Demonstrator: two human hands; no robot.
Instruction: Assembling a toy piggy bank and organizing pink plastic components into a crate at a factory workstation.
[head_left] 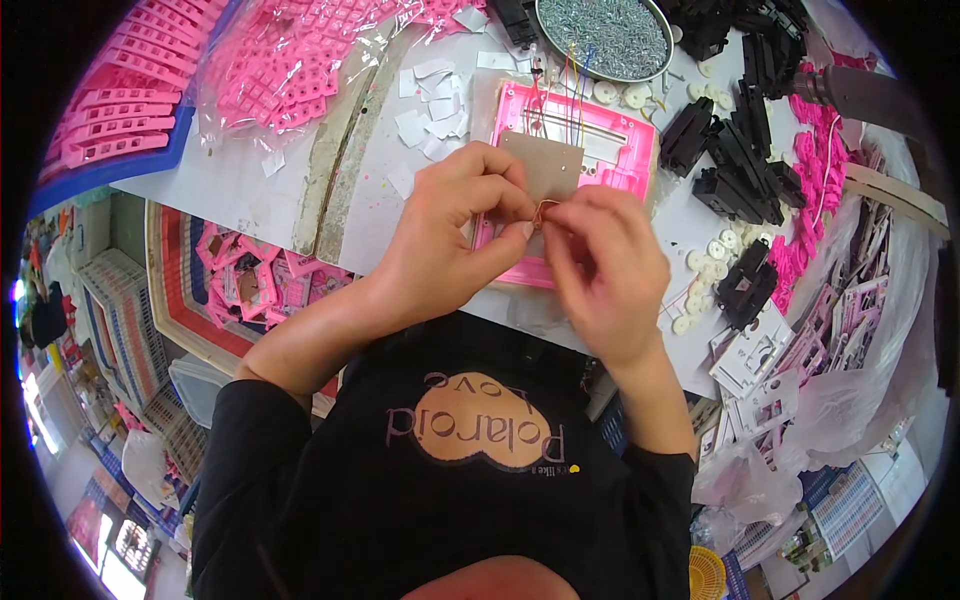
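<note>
Both hands meet over a pink plastic housing that lies on the white table. My left hand pinches thin reddish wires between thumb and fingertips. From the other side my right hand closes its fingertips on the same wires. Just beyond the fingertips, a flat grey-brown board rests on the housing and hides part of its inside. Red, yellow and blue wires rise from the housing's far end. What the wires join between my fingertips is too small to tell.
A round metal tray of screws stands at the back. Black plastic mechanisms and white round discs lie at the right. Paper slips are scattered left of the housing. Farther left are a bag of pink parts and a blue bin.
</note>
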